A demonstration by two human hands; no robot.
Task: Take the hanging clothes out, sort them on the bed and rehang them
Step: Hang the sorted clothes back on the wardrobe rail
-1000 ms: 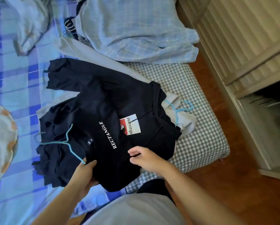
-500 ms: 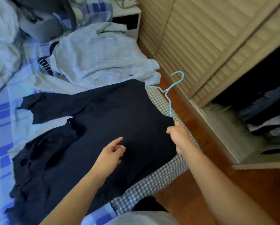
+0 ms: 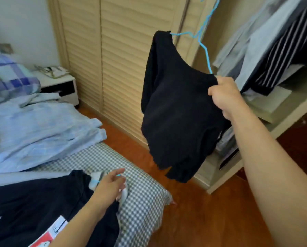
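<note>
My right hand [image 3: 224, 94] grips the shoulder of a dark navy top [image 3: 174, 111] that hangs on a blue wire hanger [image 3: 201, 41], held up in the air in front of the open wardrobe [image 3: 281, 111]. The hanger's hook runs out of the top of the frame. My left hand [image 3: 111, 184] hovers low over the bed [image 3: 142, 189] with fingers loosely spread, beside another blue hanger [image 3: 97, 180] and a grey garment. A second dark top with a red and white label [image 3: 33, 207] lies on the bed under my left forearm.
Light blue checked clothes [image 3: 38, 125] are piled further up the bed. Louvred wardrobe doors [image 3: 117, 59] stand shut behind the lifted top. Striped and grey clothes [image 3: 277, 43] hang inside the wardrobe. A white bedside table [image 3: 60, 84] stands in the corner. Wooden floor [image 3: 193, 211] separates bed and wardrobe.
My right hand has lifted the navy top on its hanger off the bed and up toward the wardrobe. My left hand has let go and dropped back to the bed.
</note>
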